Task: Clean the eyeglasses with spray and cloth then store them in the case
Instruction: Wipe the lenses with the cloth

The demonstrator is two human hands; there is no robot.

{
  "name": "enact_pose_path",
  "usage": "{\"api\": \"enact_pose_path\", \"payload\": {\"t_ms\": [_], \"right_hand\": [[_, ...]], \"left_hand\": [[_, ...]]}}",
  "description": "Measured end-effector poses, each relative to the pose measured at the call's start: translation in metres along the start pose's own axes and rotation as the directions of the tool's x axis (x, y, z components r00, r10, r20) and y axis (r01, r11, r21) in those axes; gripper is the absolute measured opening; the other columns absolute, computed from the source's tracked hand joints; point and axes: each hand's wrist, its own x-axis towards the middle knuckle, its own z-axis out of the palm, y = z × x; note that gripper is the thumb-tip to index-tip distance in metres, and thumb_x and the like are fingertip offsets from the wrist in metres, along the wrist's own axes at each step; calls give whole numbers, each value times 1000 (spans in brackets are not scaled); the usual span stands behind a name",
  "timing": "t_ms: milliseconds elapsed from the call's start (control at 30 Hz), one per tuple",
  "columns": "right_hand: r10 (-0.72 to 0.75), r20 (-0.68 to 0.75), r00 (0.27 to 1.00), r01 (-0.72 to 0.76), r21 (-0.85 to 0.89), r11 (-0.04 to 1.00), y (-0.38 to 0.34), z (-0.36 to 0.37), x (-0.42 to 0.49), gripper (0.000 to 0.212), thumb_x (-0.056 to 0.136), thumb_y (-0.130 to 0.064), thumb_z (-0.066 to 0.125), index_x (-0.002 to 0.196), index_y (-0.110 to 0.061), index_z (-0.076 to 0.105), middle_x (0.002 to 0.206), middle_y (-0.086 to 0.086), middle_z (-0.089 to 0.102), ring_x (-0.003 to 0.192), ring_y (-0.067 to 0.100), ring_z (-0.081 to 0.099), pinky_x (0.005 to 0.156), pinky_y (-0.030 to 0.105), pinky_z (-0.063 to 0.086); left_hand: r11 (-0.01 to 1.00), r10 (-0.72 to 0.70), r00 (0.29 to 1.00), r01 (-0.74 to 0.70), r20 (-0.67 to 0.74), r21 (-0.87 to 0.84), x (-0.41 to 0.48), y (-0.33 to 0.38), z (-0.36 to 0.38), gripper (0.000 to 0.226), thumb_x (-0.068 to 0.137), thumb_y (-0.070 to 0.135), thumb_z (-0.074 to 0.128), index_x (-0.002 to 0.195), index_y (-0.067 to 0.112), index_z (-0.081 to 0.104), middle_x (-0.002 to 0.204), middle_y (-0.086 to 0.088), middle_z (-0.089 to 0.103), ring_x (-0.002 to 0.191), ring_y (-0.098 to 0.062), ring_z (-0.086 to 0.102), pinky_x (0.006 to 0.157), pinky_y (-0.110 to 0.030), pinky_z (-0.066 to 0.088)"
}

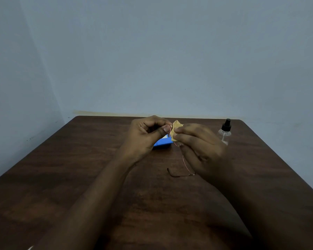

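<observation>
The fingers of the left hand pinch the glasses to keep them steady, so the right hand can pinch the cloth over a lens.

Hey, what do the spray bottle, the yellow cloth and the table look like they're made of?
Spray bottle: clear glossy plastic, likely; see-through body, black pump top. Yellow cloth: soft matte fabric, crumpled in folds. Table: dark wood or wood-look laminate; grain streaks, slight sheen.
</observation>
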Motion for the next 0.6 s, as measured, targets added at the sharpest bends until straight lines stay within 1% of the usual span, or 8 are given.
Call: {"api": "enact_pose_path", "payload": {"t_ms": [67,133,200,300,367,433,467,600], "right_hand": [[16,10,1000,-16,-5,1000,3,-1,0,13,94,4,71,105,3,78,113,13,75,109,28,70,95,39,54],[89,-9,996,-89,-10,996,5,-1,-1,12,93,5,71,102,3,78,110,13,75,105,26,70,91,40,55],[142,-20,990,-142,-7,990,4,0,-1,15,93,6,72,106,2,78,112,12,75,107,25,71,91,42,56],[87,27,996,-88,40,995,0,-1,1,20,95,7,73,113,2,77,118,11,75,115,27,70,97,42,55],[48,41,998,-51,53,997,-2,-2,3,17,97,2,71,113,2,78,118,11,75,115,27,69,98,41,55],[60,43,997,-62,43,997,-2,-4,3,14,97,0,70,108,1,78,115,10,75,111,26,70,94,41,55],[73,44,996,-74,37,997,-3,-5,2,13,96,0,70,106,1,79,113,10,75,109,25,70,92,41,55],[73,57,996,-77,60,995,-3,-7,2,11,95,0,70,101,1,78,109,9,75,106,23,70,90,38,55]], "left_hand": [[1000,-4,1000,4,-6,7,0,0,0,27,94,-8,68,94,17,78,92,10,79,93,-8,73,87,-23,54],[1000,-19,1000,19,-16,16,0,0,0,27,94,-8,69,92,18,78,92,11,79,93,-8,73,87,-23,54],[999,-29,999,30,-21,26,0,-1,1,26,95,-7,69,92,17,78,91,10,79,93,-8,73,86,-23,54],[999,-32,999,33,-40,14,1,-2,0,21,96,-5,69,94,14,79,93,8,80,92,-8,73,82,-22,54],[999,-46,995,44,-83,-18,3,-4,-2,18,96,-3,70,94,12,80,94,4,80,94,-14,74,84,-30,56],[998,-59,989,53,-136,-44,5,-7,-5,16,96,-2,70,93,11,80,94,0,80,95,-20,72,83,-39,55],[997,-62,985,54,-159,-54,5,-8,-6,16,96,-1,70,92,11,80,94,0,80,94,-21,71,83,-40,54],[989,-82,976,55,-201,-134,7,-7,-9,23,95,0,71,89,19,83,94,1,80,96,-19,72,90,-34,55]]}}
